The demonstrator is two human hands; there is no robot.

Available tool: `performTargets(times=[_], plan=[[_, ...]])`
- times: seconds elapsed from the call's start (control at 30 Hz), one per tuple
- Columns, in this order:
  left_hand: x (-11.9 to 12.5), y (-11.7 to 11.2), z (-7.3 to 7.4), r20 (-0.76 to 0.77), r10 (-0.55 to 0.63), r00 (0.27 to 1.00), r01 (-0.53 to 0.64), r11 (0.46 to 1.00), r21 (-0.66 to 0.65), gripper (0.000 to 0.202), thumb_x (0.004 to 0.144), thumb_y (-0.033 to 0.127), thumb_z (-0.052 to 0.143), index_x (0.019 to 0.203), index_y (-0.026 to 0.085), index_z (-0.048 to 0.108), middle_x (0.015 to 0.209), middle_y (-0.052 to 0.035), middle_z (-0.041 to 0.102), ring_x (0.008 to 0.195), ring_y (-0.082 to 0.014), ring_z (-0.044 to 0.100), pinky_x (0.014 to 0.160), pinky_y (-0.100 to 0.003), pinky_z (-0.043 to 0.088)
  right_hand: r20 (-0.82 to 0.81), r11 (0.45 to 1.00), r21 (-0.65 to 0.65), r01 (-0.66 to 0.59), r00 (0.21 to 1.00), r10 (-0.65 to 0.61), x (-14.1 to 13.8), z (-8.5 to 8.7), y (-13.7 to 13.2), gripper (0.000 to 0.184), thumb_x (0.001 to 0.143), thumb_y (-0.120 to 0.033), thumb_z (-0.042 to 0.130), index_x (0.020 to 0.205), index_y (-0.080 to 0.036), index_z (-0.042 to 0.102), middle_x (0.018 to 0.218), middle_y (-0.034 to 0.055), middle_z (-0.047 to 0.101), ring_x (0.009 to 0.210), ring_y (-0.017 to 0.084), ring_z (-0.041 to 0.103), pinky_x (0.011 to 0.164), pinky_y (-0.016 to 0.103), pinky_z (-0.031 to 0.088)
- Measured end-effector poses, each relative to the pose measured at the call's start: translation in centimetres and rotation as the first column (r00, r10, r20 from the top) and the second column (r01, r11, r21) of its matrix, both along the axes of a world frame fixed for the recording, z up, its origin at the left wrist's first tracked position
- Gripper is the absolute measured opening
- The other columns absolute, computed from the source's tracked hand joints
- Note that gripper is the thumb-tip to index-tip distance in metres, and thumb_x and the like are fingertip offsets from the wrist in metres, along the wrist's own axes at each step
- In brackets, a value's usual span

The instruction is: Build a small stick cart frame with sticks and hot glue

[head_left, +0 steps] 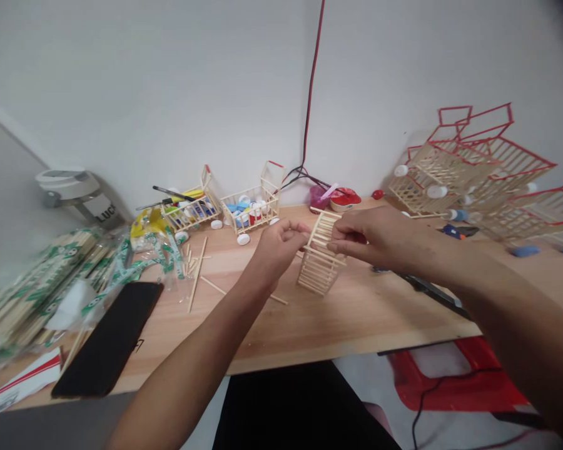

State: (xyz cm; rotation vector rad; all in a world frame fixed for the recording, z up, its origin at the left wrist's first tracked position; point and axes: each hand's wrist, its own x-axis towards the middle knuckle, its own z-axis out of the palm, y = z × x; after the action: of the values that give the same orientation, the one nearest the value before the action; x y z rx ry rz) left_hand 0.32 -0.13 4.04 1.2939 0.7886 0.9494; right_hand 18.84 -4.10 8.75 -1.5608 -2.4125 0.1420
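Note:
A small slatted basket built of thin wooden sticks (pixel 318 280) is tilted between my hands over the table. On its left side my left hand (pixel 284 245) pinches the frame between thumb and fingers. My right hand (pixel 368 236) is closed on the right edge, near the upper slats, with its fingertips against the sticks. Part of the frame is hidden behind the fingers. Loose wooden sticks (pixel 197 275) lie on the wooden tabletop (pixel 263 337), to the left of my left hand.
Small stick carts holding bottle caps (pixel 251 209) and pens (pixel 190 211) stand at the wall. Red-edged carts (pixel 483 162) crowd the right. Wrapped chopsticks (pixel 42 281), a black phone (pixel 110 337) and a lidded jar (pixel 84 197) are left. A red stool (pixel 450 390) sits below.

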Motion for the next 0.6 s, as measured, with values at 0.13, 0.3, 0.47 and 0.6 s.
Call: performTargets(times=[0.13, 0.3, 0.47, 0.6], plan=[[-0.01, 0.14, -0.11, 0.020, 0.013, 1.000, -0.013, 1.000, -0.006, 0.008, 0.072, 0.014, 0.062, 0.078, 0.014, 0.058, 0.061, 0.0028, 0.060, 0.058, -0.0082, 0.053, 0.060, -0.022, 0.037, 0.019, 1.000, -0.009, -0.009, 1.000, 0.009, -0.03, 0.04, 0.12, 0.030, 0.087, -0.032, 0.053, 0.061, -0.020, 0.047, 0.059, -0.0003, 0.051, 0.055, 0.011, 0.040, 0.055, 0.028, 0.025], [-0.08, 0.07, -0.16, 0.026, 0.020, 0.999, -0.020, 1.000, -0.016, 0.015, 0.067, 0.017, 0.068, 0.078, 0.014, 0.058, 0.062, 0.0034, 0.060, 0.059, -0.0082, 0.054, 0.058, -0.022, 0.035, 0.004, 1.000, 0.003, -0.016, 1.000, 0.016, -0.04, -0.10, 0.12, 0.030, 0.088, -0.033, 0.053, 0.061, -0.020, 0.048, 0.058, -0.0004, 0.051, 0.055, 0.011, 0.039, 0.056, 0.028, 0.025], [0.01, 0.05, -0.24, 0.030, 0.018, 0.999, -0.018, 1.000, -0.020, 0.025, 0.061, 0.023, 0.075, 0.077, 0.014, 0.059, 0.062, 0.0035, 0.060, 0.057, -0.0071, 0.050, 0.057, -0.022, 0.033, -0.018, 1.000, 0.018, -0.012, 1.000, 0.013, -0.19, -0.37, -0.02, 0.031, 0.088, -0.033, 0.053, 0.060, -0.020, 0.049, 0.057, -0.0006, 0.050, 0.054, 0.011, 0.038, 0.055, 0.028, 0.024], [0.10, 0.06, -0.30, 0.040, 0.023, 0.999, -0.022, 0.999, -0.032, 0.022, 0.062, 0.020, 0.073, 0.077, 0.014, 0.058, 0.058, 0.0058, 0.057, 0.053, -0.0058, 0.046, 0.055, -0.022, 0.031, -0.028, 0.999, 0.031, -0.012, 1.000, 0.013, -0.52, -0.20, -0.12, 0.032, 0.088, -0.031, 0.053, 0.059, -0.020, 0.046, 0.055, -0.0009, 0.048, 0.053, 0.011, 0.037, 0.054, 0.027, 0.024]])
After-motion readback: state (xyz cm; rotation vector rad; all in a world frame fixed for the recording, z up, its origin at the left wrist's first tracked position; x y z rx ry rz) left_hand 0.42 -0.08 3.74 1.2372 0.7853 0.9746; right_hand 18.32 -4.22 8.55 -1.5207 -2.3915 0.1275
